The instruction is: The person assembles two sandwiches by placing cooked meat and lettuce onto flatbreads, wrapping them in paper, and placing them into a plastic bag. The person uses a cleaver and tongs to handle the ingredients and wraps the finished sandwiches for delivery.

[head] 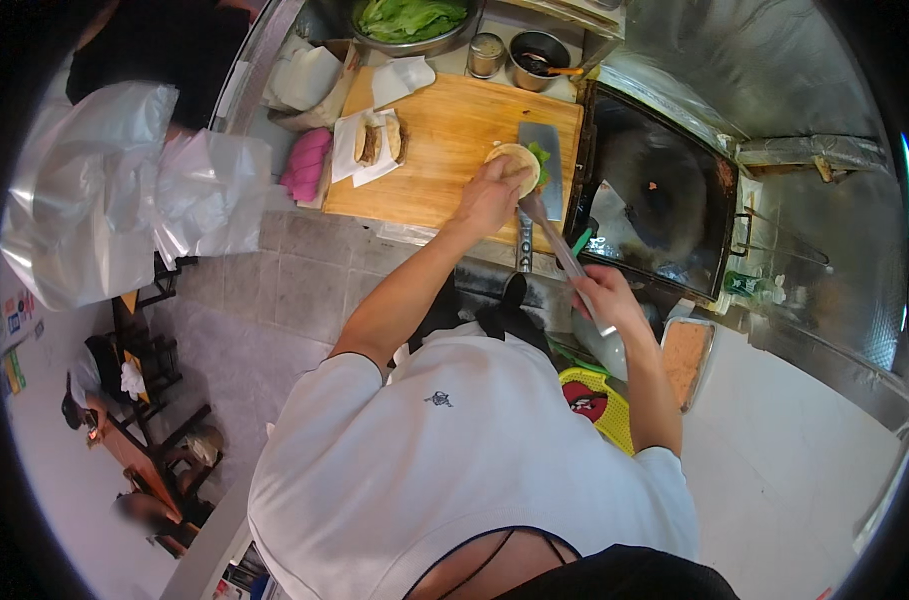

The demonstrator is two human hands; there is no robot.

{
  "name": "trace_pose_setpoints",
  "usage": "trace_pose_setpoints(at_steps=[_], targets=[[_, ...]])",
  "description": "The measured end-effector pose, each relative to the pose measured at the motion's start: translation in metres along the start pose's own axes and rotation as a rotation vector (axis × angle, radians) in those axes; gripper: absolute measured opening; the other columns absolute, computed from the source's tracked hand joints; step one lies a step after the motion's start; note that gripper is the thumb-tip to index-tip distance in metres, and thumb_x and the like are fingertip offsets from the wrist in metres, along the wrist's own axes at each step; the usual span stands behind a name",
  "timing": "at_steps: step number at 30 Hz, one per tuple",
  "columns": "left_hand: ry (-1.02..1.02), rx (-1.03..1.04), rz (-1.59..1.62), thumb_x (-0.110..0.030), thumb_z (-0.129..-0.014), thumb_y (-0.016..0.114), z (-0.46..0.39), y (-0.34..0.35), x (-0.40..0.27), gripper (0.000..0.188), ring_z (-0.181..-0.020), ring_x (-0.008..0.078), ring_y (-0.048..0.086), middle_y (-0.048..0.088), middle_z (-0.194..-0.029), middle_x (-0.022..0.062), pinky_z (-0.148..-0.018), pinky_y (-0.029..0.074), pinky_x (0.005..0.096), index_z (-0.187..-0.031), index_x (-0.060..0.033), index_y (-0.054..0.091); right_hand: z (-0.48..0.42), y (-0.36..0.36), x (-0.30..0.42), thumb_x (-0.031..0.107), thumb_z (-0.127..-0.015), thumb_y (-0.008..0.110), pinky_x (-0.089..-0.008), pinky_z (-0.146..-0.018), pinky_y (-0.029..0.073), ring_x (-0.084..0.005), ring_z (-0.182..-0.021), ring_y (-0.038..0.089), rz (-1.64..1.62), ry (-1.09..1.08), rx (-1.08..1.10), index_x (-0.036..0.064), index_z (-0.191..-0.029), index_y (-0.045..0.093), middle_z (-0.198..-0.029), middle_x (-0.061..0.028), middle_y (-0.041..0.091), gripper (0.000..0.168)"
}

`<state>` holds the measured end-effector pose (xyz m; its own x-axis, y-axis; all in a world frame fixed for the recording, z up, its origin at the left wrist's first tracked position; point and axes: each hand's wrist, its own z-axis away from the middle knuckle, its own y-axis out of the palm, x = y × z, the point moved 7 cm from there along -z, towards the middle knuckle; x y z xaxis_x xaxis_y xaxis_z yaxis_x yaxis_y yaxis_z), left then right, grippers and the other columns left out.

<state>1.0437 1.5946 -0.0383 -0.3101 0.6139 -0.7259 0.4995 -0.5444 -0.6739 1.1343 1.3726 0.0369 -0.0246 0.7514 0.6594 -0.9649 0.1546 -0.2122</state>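
My left hand (pixel 493 196) grips a round flatbread bun (pixel 513 166) over the right part of a wooden cutting board (pixel 454 120). Green lettuce (pixel 538 156) pokes out of the bun's right side. A cleaver (pixel 550 191) lies flat beneath, its handle towards me. In my right hand (pixel 608 296) is a long metal utensil (pixel 563 244) that looks like tongs; its far end reaches the bun's lower edge, and the tip is partly hidden. Two filled buns (pixel 367 144) rest on white paper sleeves (pixel 347 157) at the board's left.
A dark griddle (pixel 672 187) adjoins the board's right side. Behind the board stand a lettuce bowl (pixel 409 46), a shaker jar (pixel 486 56) and a sauce pot (pixel 533 79). Plastic bags (pixel 94 187) hang left. A tray of orange-brown food (pixel 687 360) sits right. Other people are at left.
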Motion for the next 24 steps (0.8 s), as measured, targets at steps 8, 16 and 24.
trace_pose_setpoints(at_steps=[8, 16, 24], targets=[[0.039, 0.049, -0.159, -0.016, -0.092, 0.061, -0.003, 0.017, -0.002, 0.048, -0.131, 0.0413, 0.047, 0.044, -0.148, 0.0209, -0.104, 0.045, 0.0435, -0.139, -0.0194, 0.057, -0.018, -0.026, -0.062, 0.022, -0.098, 0.053, -0.0259, -0.048, 0.042, -0.0117, -0.053, 0.054, -0.381, 0.113, 0.014, -0.002, -0.107, 0.066, -0.071, -0.0053, 0.062, 0.029], [-0.086, 0.21, -0.066, -0.019, -0.088, 0.062, -0.02, 0.005, 0.007, 0.06, -0.133, 0.0391, 0.047, 0.038, -0.152, 0.0197, -0.107, 0.043, 0.0445, -0.147, -0.0179, 0.048, -0.033, -0.027, -0.042, 0.024, -0.1, 0.051, -0.0266, -0.047, 0.042, -0.0119, -0.052, 0.054, -0.32, 0.117, 0.035, -0.002, -0.112, 0.066, -0.071, -0.0055, 0.065, 0.033], [-0.124, 0.223, -0.053, -0.027, -0.092, 0.059, -0.023, 0.011, 0.02, 0.058, -0.134, 0.0428, 0.044, 0.032, -0.155, 0.0222, -0.105, 0.045, 0.0446, -0.148, -0.0227, 0.046, -0.055, -0.018, -0.045, 0.027, -0.102, 0.047, -0.0276, -0.043, 0.039, -0.0137, -0.048, 0.051, -0.487, 0.068, 0.076, -0.006, -0.117, 0.063, -0.072, -0.0082, 0.065, 0.04]])
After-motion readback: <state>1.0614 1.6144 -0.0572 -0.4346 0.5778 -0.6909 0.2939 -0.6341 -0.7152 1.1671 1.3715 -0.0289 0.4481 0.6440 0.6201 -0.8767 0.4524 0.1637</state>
